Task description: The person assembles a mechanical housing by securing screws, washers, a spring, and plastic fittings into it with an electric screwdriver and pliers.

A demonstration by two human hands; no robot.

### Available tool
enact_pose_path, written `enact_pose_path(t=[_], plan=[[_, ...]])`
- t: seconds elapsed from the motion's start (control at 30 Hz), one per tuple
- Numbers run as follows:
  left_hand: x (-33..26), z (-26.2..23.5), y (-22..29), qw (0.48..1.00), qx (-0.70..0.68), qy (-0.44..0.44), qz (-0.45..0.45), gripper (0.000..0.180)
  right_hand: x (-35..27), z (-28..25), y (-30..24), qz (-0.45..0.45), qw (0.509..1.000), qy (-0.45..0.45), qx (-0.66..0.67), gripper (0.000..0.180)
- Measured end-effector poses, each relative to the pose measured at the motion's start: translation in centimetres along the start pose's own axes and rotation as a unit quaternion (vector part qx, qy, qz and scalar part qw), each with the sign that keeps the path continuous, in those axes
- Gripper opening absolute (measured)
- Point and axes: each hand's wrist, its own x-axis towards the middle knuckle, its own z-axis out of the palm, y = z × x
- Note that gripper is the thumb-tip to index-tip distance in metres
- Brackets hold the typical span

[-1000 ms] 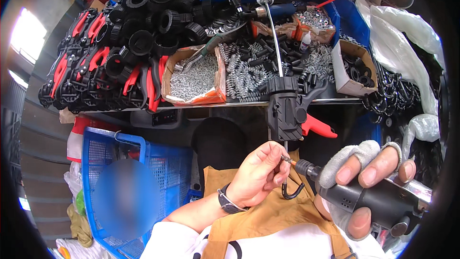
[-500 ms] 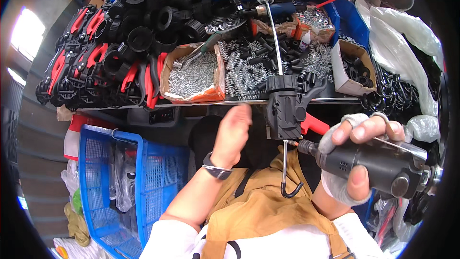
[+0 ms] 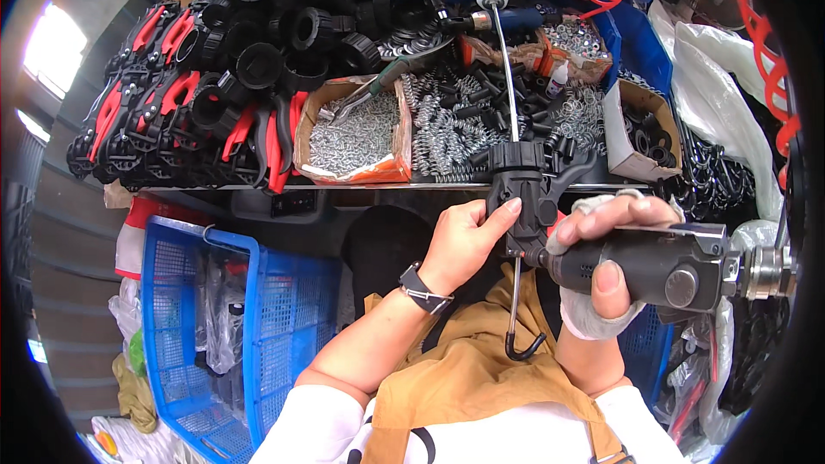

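Workbench (image 3: 430, 186) is the largest thing, covered with many parts at its front and back. Below it, at the left, stands a blue mesh basket (image 3: 292, 326), in which clear plastic bags are lying. A brown apron (image 3: 481, 395) covers the person's lap.

Over the bench's edge, in front of the person, is a black housing (image 3: 526, 182) with a long metal rod (image 3: 509, 86) through it. The rod has a white disc on its upper end and a dark hooked tip below.

A black power tool (image 3: 657, 268) lies almost level, its nose at the lower right of the housing. The right hand (image 3: 608, 290), in a grey glove with bare fingertips, is closed around its body, thumb below and fingers above. The left hand (image 3: 464, 245) holds the housing at its left side, thumb on the front; the other fingers are partly hidden, so I cannot tell how far they wrap.

A carton (image 3: 396, 161) of small screws carries orange print, too unclear to read. Beside it lie loose springs (image 3: 447, 133). Smallest is a white bottle (image 3: 558, 78), whose label is too small to read.
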Motion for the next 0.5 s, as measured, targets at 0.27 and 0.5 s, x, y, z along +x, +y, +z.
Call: enact_pose_path(t=[0.27,0.5], plan=[[3.3,-9.7,4.0,0.726,0.494,0.33,0.347,0.039,-2.3,-11.8,-3.6,-0.038,0.955,0.204,-0.211,0.066],[1.4,-10.9,3.9,0.66,0.498,0.367,0.427,0.036,-9.0,-28.7,2.4,0.141,0.781,0.505,-0.341,0.049]])
